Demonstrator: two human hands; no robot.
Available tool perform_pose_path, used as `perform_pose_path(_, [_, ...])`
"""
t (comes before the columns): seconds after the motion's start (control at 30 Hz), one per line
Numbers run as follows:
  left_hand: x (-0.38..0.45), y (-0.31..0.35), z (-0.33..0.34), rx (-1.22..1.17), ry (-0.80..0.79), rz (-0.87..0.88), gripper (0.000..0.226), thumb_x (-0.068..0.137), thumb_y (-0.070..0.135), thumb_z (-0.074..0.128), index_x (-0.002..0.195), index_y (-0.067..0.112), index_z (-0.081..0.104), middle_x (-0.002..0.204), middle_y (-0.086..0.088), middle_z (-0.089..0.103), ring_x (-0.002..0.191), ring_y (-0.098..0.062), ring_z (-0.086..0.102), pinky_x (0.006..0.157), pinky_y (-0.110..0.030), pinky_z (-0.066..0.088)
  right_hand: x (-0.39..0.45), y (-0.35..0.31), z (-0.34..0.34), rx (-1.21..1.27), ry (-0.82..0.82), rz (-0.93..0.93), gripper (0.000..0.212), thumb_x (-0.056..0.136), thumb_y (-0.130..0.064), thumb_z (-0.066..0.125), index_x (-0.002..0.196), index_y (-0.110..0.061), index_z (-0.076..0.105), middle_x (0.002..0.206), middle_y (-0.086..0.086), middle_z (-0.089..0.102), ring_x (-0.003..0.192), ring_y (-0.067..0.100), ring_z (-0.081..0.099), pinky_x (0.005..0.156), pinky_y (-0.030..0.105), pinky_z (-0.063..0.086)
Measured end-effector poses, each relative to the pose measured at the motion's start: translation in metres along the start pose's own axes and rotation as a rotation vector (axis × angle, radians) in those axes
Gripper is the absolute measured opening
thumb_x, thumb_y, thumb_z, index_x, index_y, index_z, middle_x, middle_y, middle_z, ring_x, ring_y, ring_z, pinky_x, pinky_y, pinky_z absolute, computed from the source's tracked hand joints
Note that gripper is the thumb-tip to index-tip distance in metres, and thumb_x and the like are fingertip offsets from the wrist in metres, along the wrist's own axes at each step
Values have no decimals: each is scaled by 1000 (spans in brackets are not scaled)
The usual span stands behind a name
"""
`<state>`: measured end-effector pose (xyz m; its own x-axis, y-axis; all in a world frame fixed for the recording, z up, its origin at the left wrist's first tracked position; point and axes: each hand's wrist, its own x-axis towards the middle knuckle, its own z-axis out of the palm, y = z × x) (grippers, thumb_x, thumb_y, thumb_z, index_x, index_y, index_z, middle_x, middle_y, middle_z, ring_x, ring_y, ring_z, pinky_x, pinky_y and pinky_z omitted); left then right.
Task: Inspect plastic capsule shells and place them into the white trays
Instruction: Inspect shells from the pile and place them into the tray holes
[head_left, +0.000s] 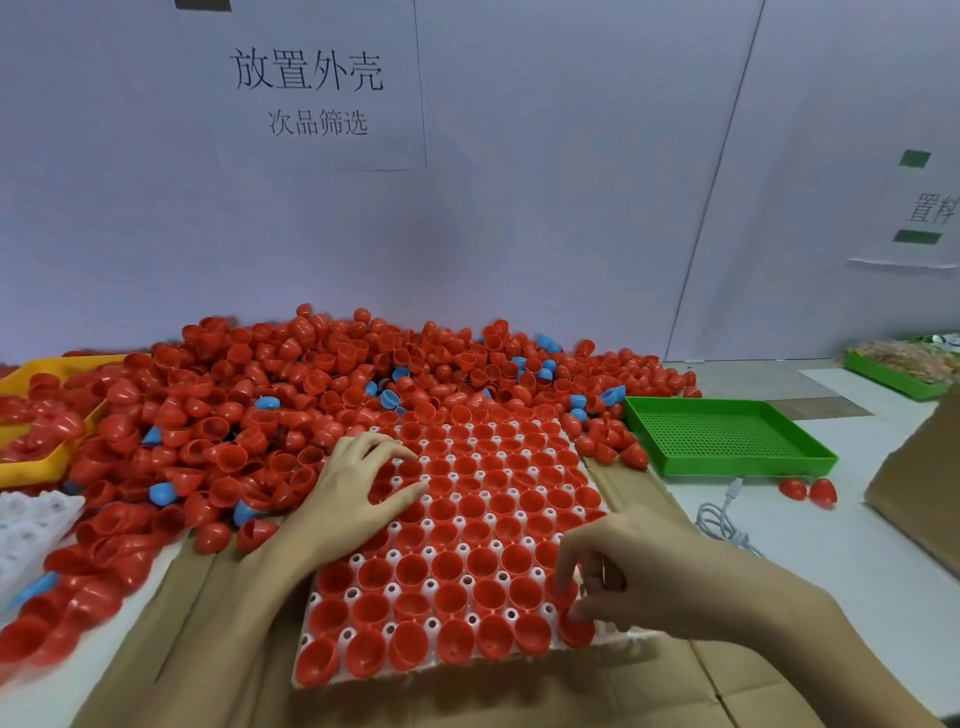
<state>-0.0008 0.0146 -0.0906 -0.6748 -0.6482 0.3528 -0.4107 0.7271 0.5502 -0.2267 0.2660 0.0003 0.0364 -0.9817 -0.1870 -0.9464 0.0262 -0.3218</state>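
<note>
- We see the white tray (349, 635), nearly full of red capsule shells (480, 525), on cardboard at the bench's near edge.
- Our right hand (649, 571) pinches a shell (577, 627) at the tray's near-right corner.
- Our left hand (358, 493) rests open-fingered on its left edge.

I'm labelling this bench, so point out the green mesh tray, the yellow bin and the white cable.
green mesh tray (727, 434), head view, perforated floor.
yellow bin (31, 470), head view, front wall.
white cable (719, 519), head view, coiled part.

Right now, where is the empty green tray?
In the head view, the green tray sits on the right side of the table, just right of the white tray full of red shells and the red shell pile.
</note>
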Motion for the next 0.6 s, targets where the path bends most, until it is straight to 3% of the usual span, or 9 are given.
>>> perform_pose_path(0.17, [0,0,-1,8,-13,-7,38,92,61,63,125,42,60,134,21,46,133,1,30,118,-30,26,16,5,-22,103,61,-43,4,99,-38,71,103,-37,70,81,-9,75,70,0,73,68,23,62])
perform_pose_path(0.4, [0,0,-2,45,-44,-3,45,91,69,56,128,43,58,136,24,43,133,4,31,120,-31,30,92,34,-29,366,311,-112,19,106,-30,61,94,-24,75,72,-3,74,59,13,70,61,21,55])
perform_pose_path(0.6, [-1,0,-3,68,-49,2,47,91,73,52,128,46,56,136,28,41,137,6,30,121,-31,31,142,60,-11,479,468,-100,18,105,-29,63,96,-24,77,73,-1,74,61,10,67,65,22,54])
